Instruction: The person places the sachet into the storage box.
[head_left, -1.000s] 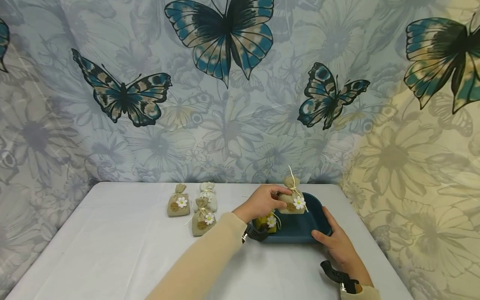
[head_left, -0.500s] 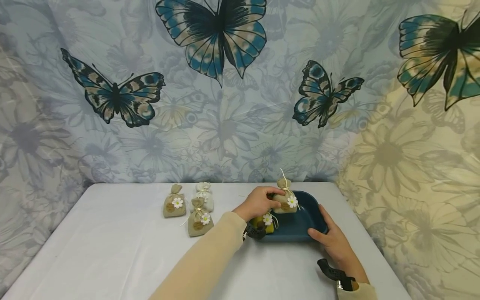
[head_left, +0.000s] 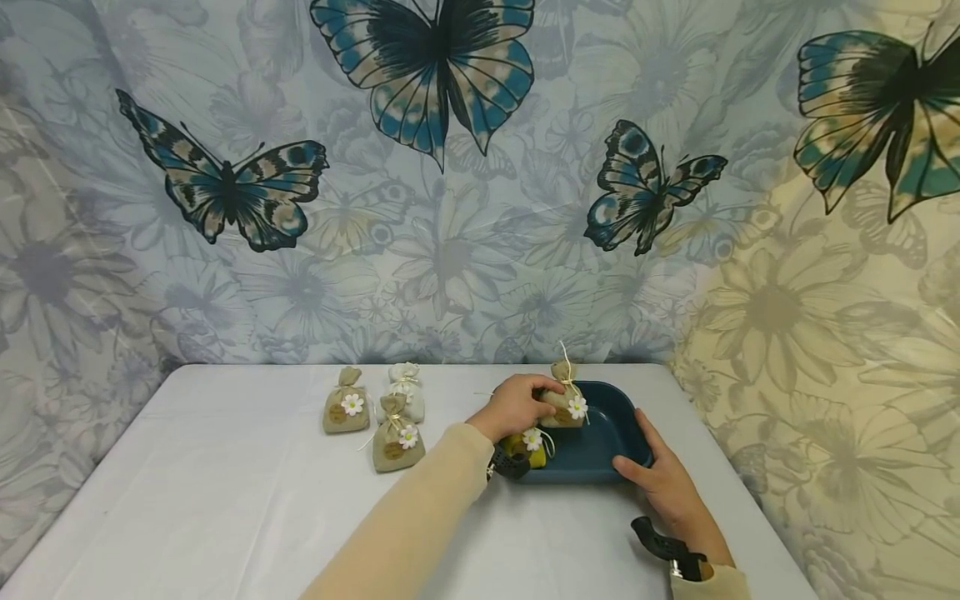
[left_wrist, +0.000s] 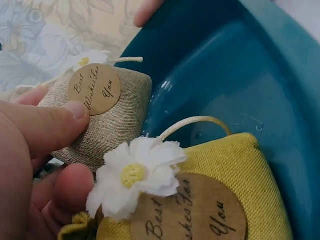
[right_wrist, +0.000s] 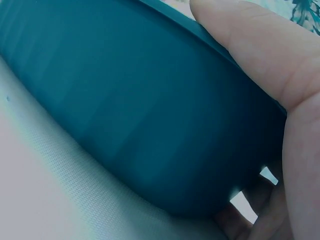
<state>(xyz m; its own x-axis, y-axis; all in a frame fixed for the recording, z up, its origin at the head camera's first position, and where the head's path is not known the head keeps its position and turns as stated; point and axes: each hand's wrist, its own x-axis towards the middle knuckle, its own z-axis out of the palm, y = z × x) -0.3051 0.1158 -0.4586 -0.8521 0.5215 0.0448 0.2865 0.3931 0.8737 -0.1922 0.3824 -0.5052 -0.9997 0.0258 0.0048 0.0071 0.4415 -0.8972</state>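
My left hand [head_left: 517,408] pinches a beige burlap sachet [head_left: 561,412] between thumb and fingers, at the back left of a dark blue tray [head_left: 577,477]. The sachet stands upright, tied with cream cord and trimmed with a white daisy; its round label shows in the left wrist view. A yellow sachet [left_wrist: 225,157] with a similar daisy and label lies in the tray's left end, partly hidden by my wrist. My right hand [head_left: 671,487] grips the tray's right end, thumb at the rim and fingers curled round the outer wall [right_wrist: 125,110].
Left of the tray, two beige sachets [head_left: 346,410] and a white sachet [head_left: 407,398] stand grouped on the white tablecloth [head_left: 225,500]. A butterfly-patterned cloth [head_left: 450,283] hangs behind the table. Each wrist wears a black strap [head_left: 667,546].
The beige sachet in my left hand has come slightly down and left within the tray. My right hand keeps its grip on the tray. The head view has shifted a little.
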